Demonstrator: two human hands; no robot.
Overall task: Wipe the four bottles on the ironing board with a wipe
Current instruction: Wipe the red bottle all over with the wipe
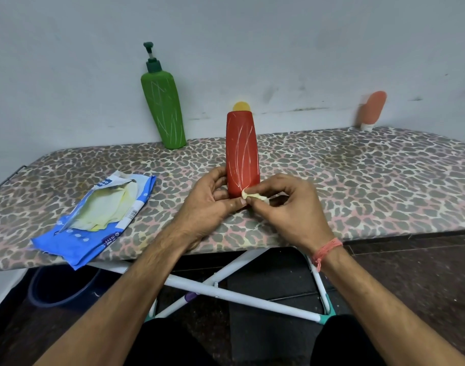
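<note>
Wiping, step in hand: the right hand (292, 207) pinched a small balled-up wipe (253, 196) against the foot of the red bottle (242, 154), fingers curled tight on it.
Steadying: the left hand (211, 200) curled round the bottle's lower left side, holding it upright near the front edge of the ironing board (371, 175).
Doing it well: likely long strokes along the pale streaks, turning the bottle, left grip kept low.
Other bottles: green pump bottle (164, 108) and orange tube (372, 108) stood against the wall, well apart; a fourth was not visible.
Wipe packet (94, 220): torn open, pale sheets showing inside.
</note>
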